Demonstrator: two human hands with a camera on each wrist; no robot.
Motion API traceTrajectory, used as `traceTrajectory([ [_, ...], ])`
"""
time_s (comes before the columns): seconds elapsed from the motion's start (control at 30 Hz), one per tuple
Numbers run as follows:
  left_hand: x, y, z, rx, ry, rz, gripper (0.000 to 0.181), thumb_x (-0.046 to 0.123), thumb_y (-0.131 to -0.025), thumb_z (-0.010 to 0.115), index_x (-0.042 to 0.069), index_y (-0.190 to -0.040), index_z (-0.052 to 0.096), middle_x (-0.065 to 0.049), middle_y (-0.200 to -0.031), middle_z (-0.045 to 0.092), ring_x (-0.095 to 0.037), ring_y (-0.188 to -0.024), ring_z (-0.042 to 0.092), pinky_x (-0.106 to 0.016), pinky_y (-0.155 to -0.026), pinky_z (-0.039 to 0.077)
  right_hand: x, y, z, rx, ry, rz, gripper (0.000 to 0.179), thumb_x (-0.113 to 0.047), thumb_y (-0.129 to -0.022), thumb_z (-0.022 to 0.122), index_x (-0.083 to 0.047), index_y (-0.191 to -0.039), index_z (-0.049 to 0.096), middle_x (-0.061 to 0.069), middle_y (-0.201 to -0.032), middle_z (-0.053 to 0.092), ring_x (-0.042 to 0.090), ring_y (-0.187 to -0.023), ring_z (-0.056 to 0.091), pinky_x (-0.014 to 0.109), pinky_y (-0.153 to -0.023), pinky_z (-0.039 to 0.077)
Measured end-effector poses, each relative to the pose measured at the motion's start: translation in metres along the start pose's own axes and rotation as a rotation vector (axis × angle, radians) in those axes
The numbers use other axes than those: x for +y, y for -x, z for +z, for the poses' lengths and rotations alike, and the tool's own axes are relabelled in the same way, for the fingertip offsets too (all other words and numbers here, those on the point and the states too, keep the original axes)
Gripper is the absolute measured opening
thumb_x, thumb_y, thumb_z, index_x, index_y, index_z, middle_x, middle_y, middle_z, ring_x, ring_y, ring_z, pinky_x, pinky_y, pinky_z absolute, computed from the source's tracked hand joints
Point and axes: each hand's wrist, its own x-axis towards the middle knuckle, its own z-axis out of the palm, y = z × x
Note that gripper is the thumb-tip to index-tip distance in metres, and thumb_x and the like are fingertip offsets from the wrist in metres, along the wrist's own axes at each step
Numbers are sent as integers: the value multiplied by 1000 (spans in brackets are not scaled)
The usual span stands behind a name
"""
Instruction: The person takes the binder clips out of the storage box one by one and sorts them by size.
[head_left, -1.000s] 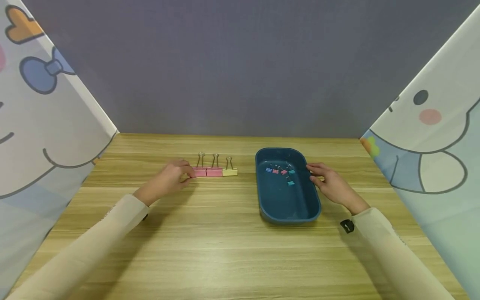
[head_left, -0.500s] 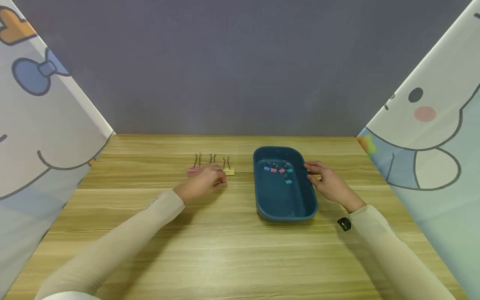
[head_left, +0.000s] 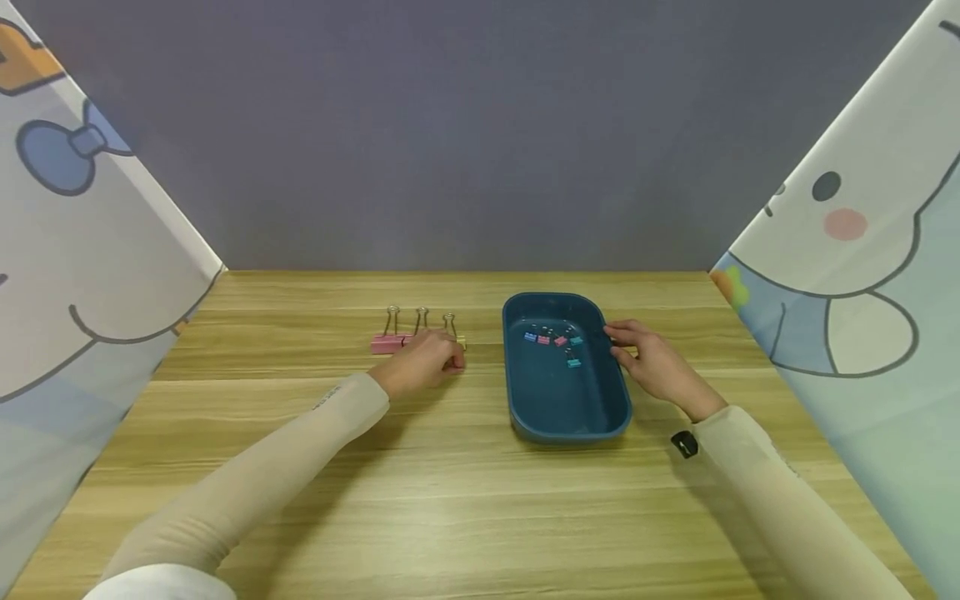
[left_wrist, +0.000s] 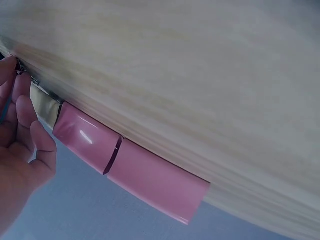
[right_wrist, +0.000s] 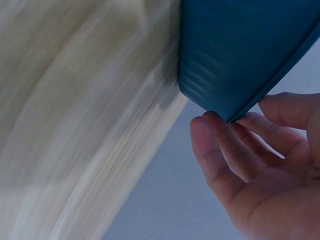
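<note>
My left hand (head_left: 423, 360) is at the right end of a row of large binder clips. Its bent fingers and thumb pinch the yellow binder clip (left_wrist: 44, 106), which they partly hide. Left of it in the row are two pink binder clips; the outermost pink binder clip (head_left: 386, 343) shows best in the head view. Their wire handles stand toward the back. On the right, my right hand (head_left: 645, 358) touches the outer rim of a blue tub (right_wrist: 240, 60) with loosely bent fingers. Inside the tub lie several small binder clips (head_left: 558, 341), coloured blue, pink and teal.
Wood-grain table (head_left: 435, 500) lies under everything. A grey panel (head_left: 465, 142) stands along its back edge. Cartoon-printed panels rise at the left (head_left: 112, 242) and the right (head_left: 862, 250).
My left hand has moved right, from the left end of the clip row to the yellow binder clip. The right hand stays at the tub's rim. The head view has shifted slightly.
</note>
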Motion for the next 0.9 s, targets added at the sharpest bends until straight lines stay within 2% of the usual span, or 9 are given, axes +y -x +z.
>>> traceTrajectory([
  [0.17, 2, -2, 0, 6, -11, 27, 16, 8, -83, 73, 11, -70, 63, 5, -72, 59, -10, -64, 43, -35, -75, 39, 2, -1, -1, -11, -2, -6, 39, -1, -94, 56, 9, -131, 50, 21, -131, 48, 35, -100, 59, 46, -76, 50],
  [0.4, 5, -4, -5, -8, -33, 9, 8, 12, -83, 74, 14, -78, 68, 5, -76, 60, -10, -69, 49, -35, -75, 42, 3, 0, -1, -4, -11, -19, 39, 0, -93, 56, 9, -130, 50, 21, -130, 48, 36, -100, 59, 46, -77, 50],
  [0.53, 10, -8, -16, 47, -48, 14, 9, 13, -80, 76, 11, -85, 68, 3, -82, 61, -13, -75, 52, -35, -75, 44, 3, 1, -1, 8, -11, -35, 38, 1, -93, 56, 10, -129, 51, 21, -129, 49, 37, -100, 60, 47, -77, 50],
  [0.73, 24, -18, -35, 134, -21, 44, 11, 10, -82, 72, 8, -92, 67, -4, -90, 64, -16, -82, 53, -34, -76, 45, 3, 0, -1, 9, 1, -40, 38, 1, -93, 57, 10, -129, 51, 22, -128, 50, 37, -101, 59, 47, -79, 49],
  [0.9, 37, -25, -47, 159, 21, 20, 12, 10, -84, 70, 9, -95, 67, -2, -95, 63, -14, -89, 53, -29, -78, 46, 3, 1, 0, -3, -7, -28, 38, 2, -93, 56, 11, -129, 50, 22, -129, 49, 38, -103, 59, 48, -80, 50],
])
